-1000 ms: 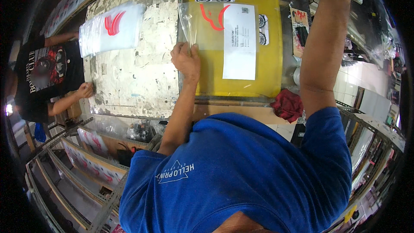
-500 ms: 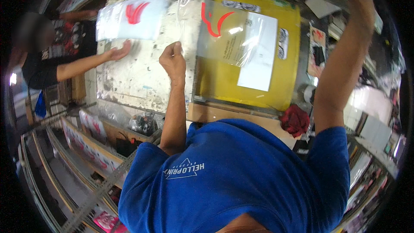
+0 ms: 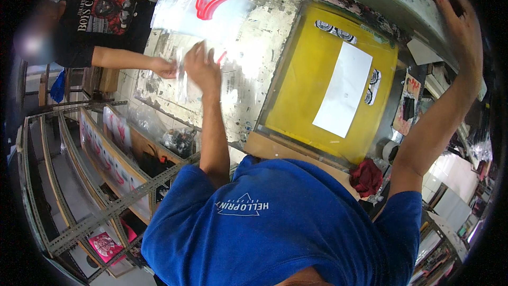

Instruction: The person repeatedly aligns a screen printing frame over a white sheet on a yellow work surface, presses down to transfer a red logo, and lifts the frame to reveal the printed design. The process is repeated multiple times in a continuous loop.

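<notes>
My left hand [image 3: 202, 69] is over a pale, paint-spotted table. Its fingers look spread, though motion blurs them. Beneath and beside it lies a clear plastic bag [image 3: 230, 77] with a small red mark showing. A co-worker's hand [image 3: 166, 68] meets the bag's left edge, close to my fingers. My right hand [image 3: 464, 29] is raised at the far right, closed on the end of a long grey frame [image 3: 378, 5]; its fingertips are partly hidden by dark surroundings. Between my arms is a yellow board [image 3: 296, 79] bearing a white paper sheet [image 3: 344, 90].
Printed plastic bags [image 3: 203, 16] lie on the table's far left before the co-worker in black [image 3: 79, 26]. A metal rack with boards [image 3: 114, 201] stands at lower left. A dark red cloth [image 3: 366, 178] and a tape roll [image 3: 390, 151] sit right of the yellow board.
The clear bag has come off the yellow board leftward onto the pale table, along with my left hand. The co-worker's hand has reached toward it. My right hand stays raised at the far right.
</notes>
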`<state>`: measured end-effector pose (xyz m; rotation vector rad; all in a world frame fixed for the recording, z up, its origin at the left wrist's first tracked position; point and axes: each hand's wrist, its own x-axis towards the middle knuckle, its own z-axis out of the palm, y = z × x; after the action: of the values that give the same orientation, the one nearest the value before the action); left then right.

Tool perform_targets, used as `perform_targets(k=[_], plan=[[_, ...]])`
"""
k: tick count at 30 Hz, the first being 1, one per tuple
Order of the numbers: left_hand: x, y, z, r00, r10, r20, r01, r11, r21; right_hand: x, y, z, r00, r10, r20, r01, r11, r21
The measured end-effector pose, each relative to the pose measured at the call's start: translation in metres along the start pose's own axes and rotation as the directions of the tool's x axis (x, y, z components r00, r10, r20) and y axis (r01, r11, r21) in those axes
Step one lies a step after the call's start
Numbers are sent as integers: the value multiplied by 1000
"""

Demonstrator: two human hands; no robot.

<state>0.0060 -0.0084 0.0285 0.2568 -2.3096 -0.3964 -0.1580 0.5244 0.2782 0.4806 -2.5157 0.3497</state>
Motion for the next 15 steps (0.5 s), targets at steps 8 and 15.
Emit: perform_targets(k=[8, 15], plan=[[18, -8, 100, 895, -308, 322, 166, 901, 401, 2, -12, 7, 996, 92, 15, -92, 996, 21], [6, -18, 102, 959, -212, 191, 208, 977, 37, 5, -10, 4, 995, 76, 67, -83, 992, 99]])
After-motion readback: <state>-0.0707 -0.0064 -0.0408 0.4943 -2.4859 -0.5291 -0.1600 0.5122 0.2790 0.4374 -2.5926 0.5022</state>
